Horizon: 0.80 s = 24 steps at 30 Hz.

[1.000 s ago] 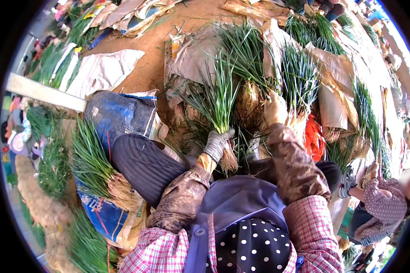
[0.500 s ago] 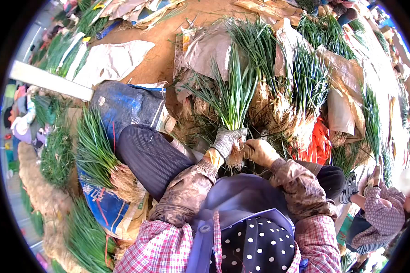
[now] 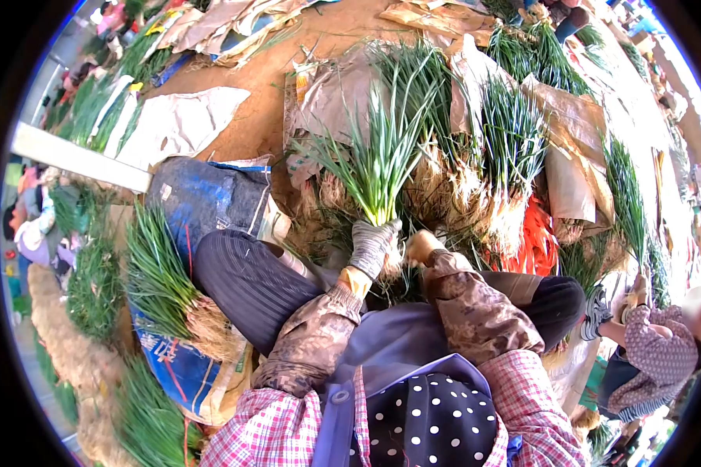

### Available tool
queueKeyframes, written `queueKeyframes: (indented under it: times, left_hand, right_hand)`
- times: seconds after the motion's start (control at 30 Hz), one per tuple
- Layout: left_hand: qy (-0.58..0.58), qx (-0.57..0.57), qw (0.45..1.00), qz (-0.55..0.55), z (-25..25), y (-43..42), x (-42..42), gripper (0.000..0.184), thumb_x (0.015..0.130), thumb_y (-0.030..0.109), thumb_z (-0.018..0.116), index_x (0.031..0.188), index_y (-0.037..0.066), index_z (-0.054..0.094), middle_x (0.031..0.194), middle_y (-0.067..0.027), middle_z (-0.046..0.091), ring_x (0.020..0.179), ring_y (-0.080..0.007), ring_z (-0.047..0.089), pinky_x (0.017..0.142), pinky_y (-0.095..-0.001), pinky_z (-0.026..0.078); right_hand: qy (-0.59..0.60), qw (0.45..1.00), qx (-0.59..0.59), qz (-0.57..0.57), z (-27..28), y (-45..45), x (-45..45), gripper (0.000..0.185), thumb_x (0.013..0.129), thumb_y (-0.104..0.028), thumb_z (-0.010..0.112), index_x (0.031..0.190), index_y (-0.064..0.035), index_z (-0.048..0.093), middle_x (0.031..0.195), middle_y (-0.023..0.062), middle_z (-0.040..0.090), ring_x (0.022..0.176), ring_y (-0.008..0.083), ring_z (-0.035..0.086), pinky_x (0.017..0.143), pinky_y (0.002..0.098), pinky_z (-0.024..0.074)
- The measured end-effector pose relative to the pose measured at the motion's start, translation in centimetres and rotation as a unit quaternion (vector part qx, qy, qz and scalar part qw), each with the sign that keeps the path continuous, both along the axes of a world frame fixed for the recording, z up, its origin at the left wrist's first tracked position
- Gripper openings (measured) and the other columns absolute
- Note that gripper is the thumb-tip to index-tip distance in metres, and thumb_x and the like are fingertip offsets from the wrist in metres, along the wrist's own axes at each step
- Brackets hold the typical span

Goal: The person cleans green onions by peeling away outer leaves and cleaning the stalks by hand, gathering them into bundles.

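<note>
In a grey glove, my left hand [image 3: 374, 240] is wrapped round a bunch of green-leaved plants [image 3: 380, 179], the leaves pointing up and away and the pale roots showing below the fist. Beside those roots, on the right, is my right hand [image 3: 424, 247] in a yellowish glove; its fingers are blurred, and what they hold is hidden. Beyond my hands stand more plants with brown roots [image 3: 432, 183]. Another bunch [image 3: 506, 148] leans farther right, next to a heap of red ties [image 3: 539, 241].
A tied bundle [image 3: 163, 272] lies left of my knee on a blue sack [image 3: 160, 342]. A dark blue bag [image 3: 202, 194] sits behind it. A white bar [image 3: 78, 159] juts in from the left. At the right edge a person [image 3: 650, 358] sits low.
My right hand first came from the plants at the right to the roots by my left hand, and has since shifted slightly. My left hand keeps its bunch. The view has swung slightly.
</note>
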<state>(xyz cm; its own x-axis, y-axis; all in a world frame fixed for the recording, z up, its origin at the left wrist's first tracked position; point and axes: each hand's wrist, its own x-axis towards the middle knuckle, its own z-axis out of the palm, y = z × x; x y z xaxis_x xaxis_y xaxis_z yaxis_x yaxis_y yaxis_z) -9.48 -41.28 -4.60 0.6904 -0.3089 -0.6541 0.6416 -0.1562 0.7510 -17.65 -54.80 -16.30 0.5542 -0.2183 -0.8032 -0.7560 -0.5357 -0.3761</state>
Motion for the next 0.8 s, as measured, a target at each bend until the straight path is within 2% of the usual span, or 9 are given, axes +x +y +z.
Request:
queueKeyframes:
  times: [0.07, 0.13, 0.2, 0.33, 0.5, 0.53, 0.6, 0.7, 0.8]
  left_hand:
    - [0.014, -0.240, 0.966, 0.091, -0.9, 0.0, 0.3, 0.015, 0.077, -0.004, 0.068, 0.088, 0.003, 0.061, 0.072, -0.0043, 0.062, 0.054, -0.0142, 0.056, 0.044, -0.0240, 0.043]
    - [0.015, -0.279, 0.947, 0.157, -2.8, -0.7, 1.5, 0.015, 0.078, -0.005, 0.066, 0.089, 0.003, 0.061, 0.073, -0.0045, 0.061, 0.054, -0.0156, 0.057, 0.045, -0.0238, 0.045]
    - [0.032, -0.254, 0.960, 0.117, -3.3, -0.2, 2.0, 0.023, 0.078, -0.002, 0.069, 0.097, 0.003, 0.058, 0.070, -0.0051, 0.060, 0.053, -0.0165, 0.056, 0.042, -0.0262, 0.045]
    - [0.125, -0.204, 0.968, 0.081, -3.1, 0.3, 0.9, 0.029, 0.077, 0.004, 0.071, 0.102, 0.005, 0.057, 0.064, -0.0043, 0.058, 0.041, -0.0166, 0.052, 0.037, -0.0297, 0.042]
    - [0.115, -0.187, 0.976, -0.007, -3.8, 1.3, 0.4, 0.022, 0.077, 0.004, 0.070, 0.098, 0.004, 0.064, 0.065, -0.0017, 0.059, 0.050, -0.0128, 0.054, 0.045, -0.0269, 0.046]
    - [0.094, -0.184, 0.978, -0.026, -3.6, 1.3, 0.3, 0.022, 0.077, 0.005, 0.070, 0.099, 0.003, 0.065, 0.069, -0.0023, 0.061, 0.055, -0.0127, 0.056, 0.048, -0.0261, 0.046]
    - [0.060, -0.211, 0.975, -0.025, -3.6, 0.2, 0.0, 0.023, 0.078, 0.010, 0.072, 0.098, 0.002, 0.065, 0.074, -0.0032, 0.065, 0.057, -0.0130, 0.058, 0.051, -0.0265, 0.049]
    - [0.088, -0.203, 0.974, -0.049, -2.8, 0.7, -0.2, 0.018, 0.077, 0.011, 0.073, 0.092, 0.002, 0.067, 0.071, -0.0030, 0.064, 0.056, -0.0145, 0.059, 0.051, -0.0267, 0.049]
    - [0.087, -0.136, 0.985, -0.060, -3.3, 0.6, -0.1, 0.019, 0.077, 0.013, 0.074, 0.090, 0.003, 0.066, 0.073, -0.0037, 0.064, 0.058, -0.0133, 0.059, 0.050, -0.0270, 0.047]
  right_hand:
    - [-0.014, 0.964, -0.099, 0.244, 0.8, -0.1, -0.8, 0.028, 0.082, -0.031, 0.061, 0.098, -0.0093, 0.069, 0.096, 0.0152, 0.067, 0.096, 0.0271, 0.063, 0.078, 0.0344, 0.0512]
    - [-0.221, 0.952, -0.212, -0.021, 5.0, -1.4, -1.4, 0.028, 0.086, -0.028, 0.058, 0.110, -0.0137, 0.064, 0.090, 0.0183, 0.067, 0.096, 0.0285, 0.063, 0.080, 0.0351, 0.0509]
    - [-0.154, 0.918, -0.333, -0.150, 9.8, -3.3, 1.6, 0.033, 0.082, -0.036, 0.066, 0.103, -0.0100, 0.061, 0.075, 0.0103, 0.066, 0.069, 0.0182, 0.065, 0.062, 0.0317, 0.0540]
    - [-0.069, 0.881, -0.467, -0.033, 4.5, -9.5, 2.6, 0.024, 0.084, -0.028, 0.064, 0.096, -0.0080, 0.060, 0.070, 0.0093, 0.064, 0.061, 0.0181, 0.062, 0.055, 0.0320, 0.0522]
    - [-0.212, 0.909, -0.351, -0.075, 6.1, -7.0, 2.7, 0.015, 0.083, -0.024, 0.065, 0.081, -0.0088, 0.065, 0.069, 0.0103, 0.065, 0.059, 0.0185, 0.063, 0.054, 0.0324, 0.0515]
    - [-0.258, 0.906, -0.324, -0.086, 9.9, -4.3, 1.8, 0.013, 0.083, -0.022, 0.065, 0.082, -0.0095, 0.066, 0.068, 0.0104, 0.065, 0.057, 0.0185, 0.063, 0.053, 0.0317, 0.0512]
    - [-0.367, 0.901, -0.230, -0.021, 11.0, -1.1, -0.8, 0.012, 0.083, -0.021, 0.064, 0.083, -0.0094, 0.066, 0.070, 0.0111, 0.066, 0.055, 0.0191, 0.063, 0.053, 0.0323, 0.0515]
    - [-0.398, 0.913, -0.094, 0.004, 10.9, 2.5, -3.3, 0.019, 0.080, -0.025, 0.067, 0.093, -0.0108, 0.067, 0.079, 0.0166, 0.066, 0.070, 0.0315, 0.064, 0.065, 0.0393, 0.0511]
    - [-0.210, 0.969, 0.100, -0.082, 10.4, 2.0, -2.5, 0.054, 0.089, -0.050, 0.051, 0.104, 0.0002, 0.063, 0.078, 0.0181, 0.065, 0.072, 0.0263, 0.064, 0.067, 0.0356, 0.0506]
